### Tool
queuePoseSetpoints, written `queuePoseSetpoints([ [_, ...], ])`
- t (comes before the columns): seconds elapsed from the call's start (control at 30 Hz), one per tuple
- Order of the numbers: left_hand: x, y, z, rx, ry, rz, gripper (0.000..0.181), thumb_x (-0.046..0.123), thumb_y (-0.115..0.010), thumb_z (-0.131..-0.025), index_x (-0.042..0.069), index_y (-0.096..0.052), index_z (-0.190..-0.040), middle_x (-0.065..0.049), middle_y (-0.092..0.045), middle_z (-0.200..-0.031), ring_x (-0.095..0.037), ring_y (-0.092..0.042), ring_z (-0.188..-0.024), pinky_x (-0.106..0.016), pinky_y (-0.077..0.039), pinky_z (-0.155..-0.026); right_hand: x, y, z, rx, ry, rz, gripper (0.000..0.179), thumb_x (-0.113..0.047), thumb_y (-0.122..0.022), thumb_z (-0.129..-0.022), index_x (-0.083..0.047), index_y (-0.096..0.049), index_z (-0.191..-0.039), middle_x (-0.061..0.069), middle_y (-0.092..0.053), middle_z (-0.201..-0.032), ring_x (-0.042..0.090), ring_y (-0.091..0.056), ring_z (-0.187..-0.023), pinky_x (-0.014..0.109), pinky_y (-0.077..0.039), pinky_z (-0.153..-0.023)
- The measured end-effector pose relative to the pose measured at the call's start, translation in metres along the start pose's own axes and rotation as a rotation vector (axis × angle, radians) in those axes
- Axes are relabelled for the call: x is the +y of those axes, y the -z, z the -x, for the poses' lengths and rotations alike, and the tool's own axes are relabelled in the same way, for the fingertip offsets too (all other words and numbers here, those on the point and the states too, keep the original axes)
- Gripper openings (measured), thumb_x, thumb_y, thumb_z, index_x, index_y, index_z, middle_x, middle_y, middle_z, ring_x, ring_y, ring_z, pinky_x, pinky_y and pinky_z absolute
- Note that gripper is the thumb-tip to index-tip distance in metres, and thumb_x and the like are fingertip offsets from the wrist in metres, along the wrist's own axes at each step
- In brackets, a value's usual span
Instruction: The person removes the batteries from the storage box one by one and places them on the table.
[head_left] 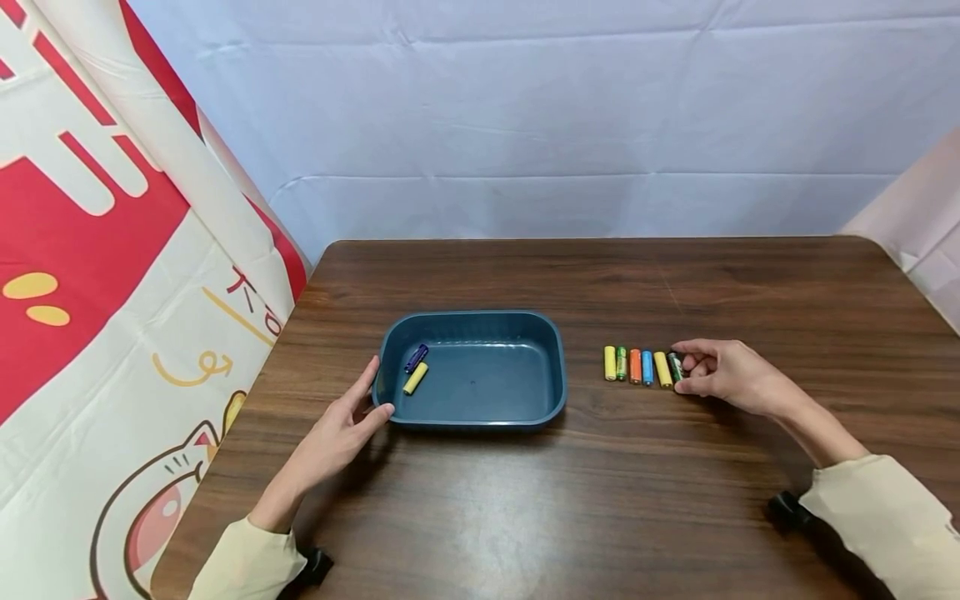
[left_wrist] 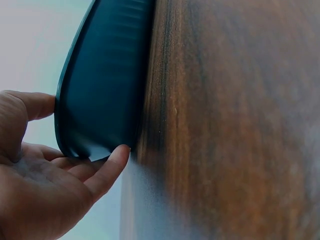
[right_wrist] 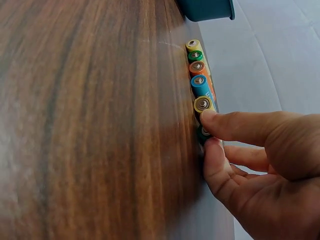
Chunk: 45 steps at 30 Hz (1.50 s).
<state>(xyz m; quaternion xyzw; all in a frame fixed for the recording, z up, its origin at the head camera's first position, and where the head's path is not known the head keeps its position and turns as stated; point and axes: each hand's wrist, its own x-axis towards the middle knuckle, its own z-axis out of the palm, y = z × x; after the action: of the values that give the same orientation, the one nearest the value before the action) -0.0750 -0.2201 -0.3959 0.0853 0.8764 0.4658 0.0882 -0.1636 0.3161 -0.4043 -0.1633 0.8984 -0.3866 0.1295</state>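
A dark blue-green plastic tray (head_left: 472,417) stands left of the table's middle. Inside it, near the left end, lie a purple battery (head_left: 416,358) and a yellow battery (head_left: 416,378). My left hand (head_left: 341,429) spans the tray's near left corner, its extended thumb and fingers touching the outer wall and rim. To the tray's right, several batteries lie side by side in a row, among them an orange battery (head_left: 635,367) and a blue battery (right_wrist: 200,86). At the row's right end my right hand (head_left: 738,377) pinches a dark battery (head_left: 676,365) between thumb and finger, partly hiding it.
The brown wooden table (head_left: 480,508) has a pale blue-white cloth (head_left: 525,117) hanging behind it. A printed red and white cloth (head_left: 90,292) hangs at the left side. Both sleeves have black straps at the wrists.
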Motion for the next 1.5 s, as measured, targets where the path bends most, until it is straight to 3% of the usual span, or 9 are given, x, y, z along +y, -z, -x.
queuePoseSetpoints([
  [0.4,-0.002,-0.001,0.0,-0.001,0.004,0.0,0.074,0.021,-0.059,-0.107,0.01,-0.015,-0.166,-0.02,-0.02,-0.169,-0.044,-0.034,-0.147,-0.054,-0.033,-0.114,-0.002,0.001,0.001,-0.038,-0.055,-0.023,0.069,-0.005,-0.08,-0.089,0.022,-0.042,-0.141,0.013,-0.062,-0.101,0.007,-0.056,-0.078,0.022,-0.05,-0.061],
  [1.2,-0.006,-0.002,-0.001,-0.013,0.015,0.003,0.077,0.024,-0.058,-0.107,0.01,-0.012,-0.167,-0.02,-0.019,-0.169,-0.046,-0.035,-0.147,-0.055,-0.034,-0.113,-0.006,0.007,0.011,-0.05,-0.084,-0.049,0.07,-0.008,-0.08,-0.09,0.021,-0.042,-0.141,0.014,-0.062,-0.102,0.008,-0.062,-0.076,0.026,-0.055,-0.064],
  [1.37,-0.005,-0.001,-0.001,-0.015,0.005,0.007,0.077,0.028,-0.059,-0.107,0.011,-0.013,-0.167,-0.021,-0.02,-0.169,-0.046,-0.035,-0.147,-0.055,-0.034,-0.113,-0.022,0.012,0.013,-0.035,-0.07,0.015,0.065,-0.013,-0.074,-0.097,0.02,-0.041,-0.142,0.012,-0.064,-0.098,0.015,-0.064,-0.071,0.03,-0.056,-0.063],
  [1.5,-0.002,0.0,-0.002,-0.016,0.009,0.011,0.076,0.025,-0.059,-0.107,0.011,-0.013,-0.167,-0.02,-0.02,-0.169,-0.046,-0.034,-0.147,-0.053,-0.034,-0.112,-0.055,0.005,0.008,0.078,0.018,0.016,0.054,-0.01,-0.072,-0.099,0.016,-0.049,-0.14,0.012,-0.068,-0.098,0.013,-0.064,-0.071,0.028,-0.054,-0.06],
])
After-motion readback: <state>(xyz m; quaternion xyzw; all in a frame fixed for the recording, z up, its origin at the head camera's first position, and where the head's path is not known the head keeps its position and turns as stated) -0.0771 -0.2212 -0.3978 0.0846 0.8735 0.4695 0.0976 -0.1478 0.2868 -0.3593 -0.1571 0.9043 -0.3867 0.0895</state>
